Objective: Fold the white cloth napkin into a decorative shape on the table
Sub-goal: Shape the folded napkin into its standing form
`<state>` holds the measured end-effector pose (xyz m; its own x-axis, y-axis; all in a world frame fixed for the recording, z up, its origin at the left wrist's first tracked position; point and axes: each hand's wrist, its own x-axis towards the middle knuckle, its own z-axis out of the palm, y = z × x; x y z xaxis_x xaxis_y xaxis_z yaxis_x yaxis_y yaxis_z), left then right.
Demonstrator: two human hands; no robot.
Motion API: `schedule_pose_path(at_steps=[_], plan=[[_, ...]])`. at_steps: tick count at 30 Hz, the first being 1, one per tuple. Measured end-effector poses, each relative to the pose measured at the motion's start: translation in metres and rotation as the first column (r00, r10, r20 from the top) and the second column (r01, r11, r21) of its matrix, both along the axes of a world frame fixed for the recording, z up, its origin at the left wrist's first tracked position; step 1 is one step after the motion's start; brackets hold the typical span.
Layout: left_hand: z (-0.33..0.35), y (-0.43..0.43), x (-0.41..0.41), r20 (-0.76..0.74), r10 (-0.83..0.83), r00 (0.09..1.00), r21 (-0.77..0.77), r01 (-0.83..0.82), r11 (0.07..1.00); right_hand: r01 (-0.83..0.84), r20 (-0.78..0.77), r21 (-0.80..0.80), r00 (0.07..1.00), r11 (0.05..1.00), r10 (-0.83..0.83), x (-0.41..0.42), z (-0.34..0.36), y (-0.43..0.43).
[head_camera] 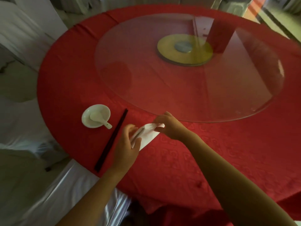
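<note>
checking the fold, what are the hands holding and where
Both hold the white napkin: the left hand grips its near left end, the right hand pinches its far right end.

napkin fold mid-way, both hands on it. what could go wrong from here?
1. Both hands, left hand and right hand, pinch the small folded napkin at its ends; a slipped grip would likely let the layers spring open.
2. The chopsticks lie just beside the left hand, so a sideways move may knock them.
3. The glass turntable edge sits right behind the right hand; lifting the fold could bump it.
</note>
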<state>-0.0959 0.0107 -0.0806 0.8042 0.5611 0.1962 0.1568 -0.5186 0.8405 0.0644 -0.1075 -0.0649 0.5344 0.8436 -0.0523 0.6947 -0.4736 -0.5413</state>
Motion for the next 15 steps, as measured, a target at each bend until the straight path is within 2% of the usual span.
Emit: schedule_pose_path(at_steps=[2, 4, 7, 10, 12, 13, 14, 15], plan=[[-0.017, 0.007, -0.011, -0.02, 0.066, 0.998, 0.09, -0.064, 0.994, 0.014, -0.029, 0.002, 0.999, 1.0, -0.013, 0.001, -0.005, 0.008], [-0.03, 0.009, -0.023, -0.069, 0.064, 0.996, 0.185, -0.051, 0.981, 0.031, -0.031, -0.008, 0.999, 0.999, -0.032, 0.0, -0.008, 0.013], [-0.035, 0.014, -0.028, -0.148, 0.055, 0.987, 0.178, -0.028, 0.984, 0.058, -0.024, -0.015, 0.998, 0.998, -0.058, -0.008, -0.01, 0.011], [-0.025, 0.016, -0.018, -0.135, 0.095, 0.986, 0.224, -0.063, 0.972, 0.141, -0.039, 0.004, 0.989, 0.99, -0.14, -0.018, -0.007, 0.0], [-0.014, 0.011, -0.009, -0.073, 0.135, 0.988, 0.296, -0.108, 0.949, 0.249, -0.011, 0.052, 0.968, 0.967, -0.249, -0.027, -0.006, -0.007], [-0.007, 0.006, -0.003, -0.03, 0.145, 0.989, 0.28, -0.131, 0.951, 0.315, 0.011, 0.087, 0.948, 0.945, -0.317, -0.033, -0.005, -0.01], [0.001, 0.0, 0.002, -0.007, 0.142, 0.99, 0.186, -0.138, 0.973, 0.372, 0.029, 0.132, 0.925, 0.919, -0.379, -0.041, -0.005, -0.011], [0.011, -0.006, 0.008, -0.024, 0.128, 0.992, 0.028, -0.127, 0.992, 0.413, 0.037, 0.181, 0.904, 0.893, -0.425, -0.05, -0.006, -0.012]])
